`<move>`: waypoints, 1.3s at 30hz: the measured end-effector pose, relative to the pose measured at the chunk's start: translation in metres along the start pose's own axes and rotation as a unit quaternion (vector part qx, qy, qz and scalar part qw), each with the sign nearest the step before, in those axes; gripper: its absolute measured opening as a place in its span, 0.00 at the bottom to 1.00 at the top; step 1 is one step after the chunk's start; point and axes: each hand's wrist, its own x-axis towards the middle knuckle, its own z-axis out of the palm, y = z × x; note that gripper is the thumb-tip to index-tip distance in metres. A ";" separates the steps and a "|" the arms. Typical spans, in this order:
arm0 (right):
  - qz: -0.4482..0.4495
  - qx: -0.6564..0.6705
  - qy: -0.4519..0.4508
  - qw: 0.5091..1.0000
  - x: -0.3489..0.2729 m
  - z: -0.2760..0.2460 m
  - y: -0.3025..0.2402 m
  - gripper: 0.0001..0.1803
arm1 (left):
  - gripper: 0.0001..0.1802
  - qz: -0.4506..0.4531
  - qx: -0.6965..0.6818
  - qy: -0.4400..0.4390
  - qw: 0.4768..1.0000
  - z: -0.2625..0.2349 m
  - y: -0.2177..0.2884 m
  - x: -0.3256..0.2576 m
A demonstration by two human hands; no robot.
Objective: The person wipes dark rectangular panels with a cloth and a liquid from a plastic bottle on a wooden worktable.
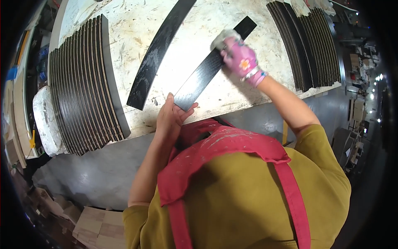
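Observation:
A flat black board (199, 83) lies slanted across the middle of the pale, stained tabletop (132, 25). My bare left hand (169, 116) grips its near end, thumb at the left edge and fingers around the right corner. On the board's far part, my right hand (240, 60), in a pink glove with a flower on it, presses a grey-white wad (224, 39) that looks like cloth. The wad and glove are slightly blurred. Left of this board rests another long black board (153, 62) with pale smudges on its near part.
A row of several dark boards on edge (83, 91) fills the table's left side, beside a white wrapped bundle (47, 120). Another such row (306, 45) stands at the right. The table's front edge runs close to my red apron (224, 141). Cardboard (99, 226) lies on the floor, lower left.

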 end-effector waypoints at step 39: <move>0.155 0.843 -0.030 0.514 0.030 -0.026 0.158 0.20 | 0.20 0.298 0.603 0.067 0.737 0.052 0.112 -0.001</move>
